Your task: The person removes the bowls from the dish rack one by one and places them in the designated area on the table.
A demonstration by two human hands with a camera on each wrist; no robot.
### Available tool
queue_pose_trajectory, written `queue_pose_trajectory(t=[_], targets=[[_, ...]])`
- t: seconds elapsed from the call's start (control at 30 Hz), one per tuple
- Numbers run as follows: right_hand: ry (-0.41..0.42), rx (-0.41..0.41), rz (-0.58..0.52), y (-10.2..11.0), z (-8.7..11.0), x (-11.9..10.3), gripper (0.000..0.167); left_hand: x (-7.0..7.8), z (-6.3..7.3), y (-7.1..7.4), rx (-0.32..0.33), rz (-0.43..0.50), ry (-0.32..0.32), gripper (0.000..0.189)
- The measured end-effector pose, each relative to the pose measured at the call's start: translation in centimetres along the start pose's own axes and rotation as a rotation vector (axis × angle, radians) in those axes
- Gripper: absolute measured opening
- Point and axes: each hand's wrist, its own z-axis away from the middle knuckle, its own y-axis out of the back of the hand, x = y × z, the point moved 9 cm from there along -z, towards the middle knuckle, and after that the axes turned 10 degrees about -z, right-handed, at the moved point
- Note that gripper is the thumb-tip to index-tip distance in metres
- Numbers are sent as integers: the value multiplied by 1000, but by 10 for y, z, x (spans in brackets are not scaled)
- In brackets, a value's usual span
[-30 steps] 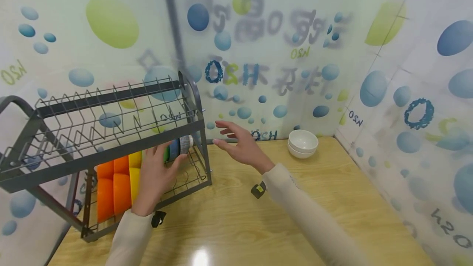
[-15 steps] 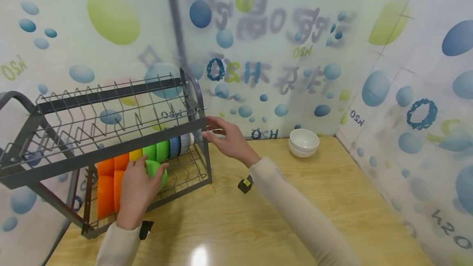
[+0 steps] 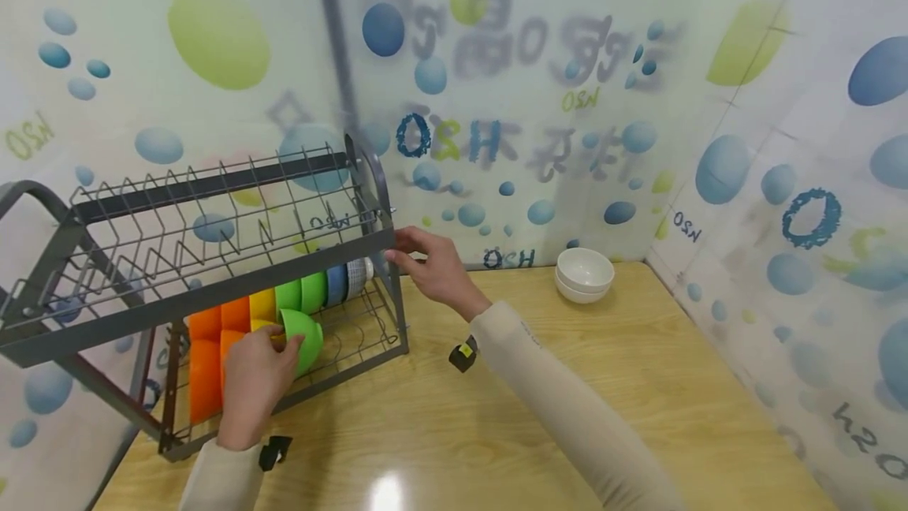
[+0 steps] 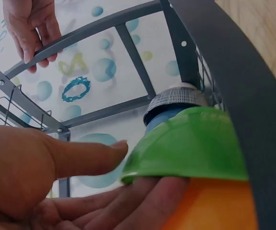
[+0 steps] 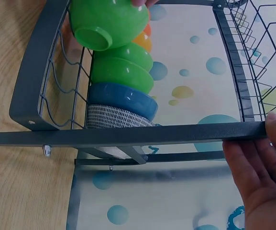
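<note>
A two-tier dark metal dish rack [image 3: 333,252] stands on the left of the table, its lower tier holding a row of bowls. My left hand [image 3: 251,385] is at the rim of the front green bowl [image 3: 307,341], which sits tilted on its side. In the left wrist view, the fingers [image 4: 147,203] lie under that rim, while the thumb stands apart from the bowl. My right hand [image 3: 436,270] grips the rack's upper right end; in the right wrist view, its thumb and fingers wrap the side bar [image 5: 176,134].
Orange bowls [image 3: 206,377], yellow bowls [image 3: 262,304], more green ones, a blue bowl [image 3: 336,285] and a checkered bowl [image 3: 355,278] stand in the lower tier. Two stacked white bowls [image 3: 584,273] sit near the back wall of the wooden table [image 3: 496,432].
My left hand has drawn left and down, uncovering the front green bowl, and its thumb has come off the bowl. My right hand has moved left onto the rack's end and now grips it.
</note>
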Motion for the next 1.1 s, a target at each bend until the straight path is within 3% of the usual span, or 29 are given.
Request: queue_pose_trajectory(t=[0.2, 0.43, 0.83, 1.1], targets=[[18, -6, 26, 0, -1, 0, 31, -7, -2, -9, -42, 24, 5, 35], [-33, 6, 8, 0, 0, 4, 36, -10, -2, -13, -58, 56, 47, 28], [-27, 8, -6, -2, 1, 5, 32, -17, 1, -15, -39, 125, 141, 31], [-18, 11, -23, -2, 2, 7, 34, -11, 2, -11, 32, 154, 130, 27]])
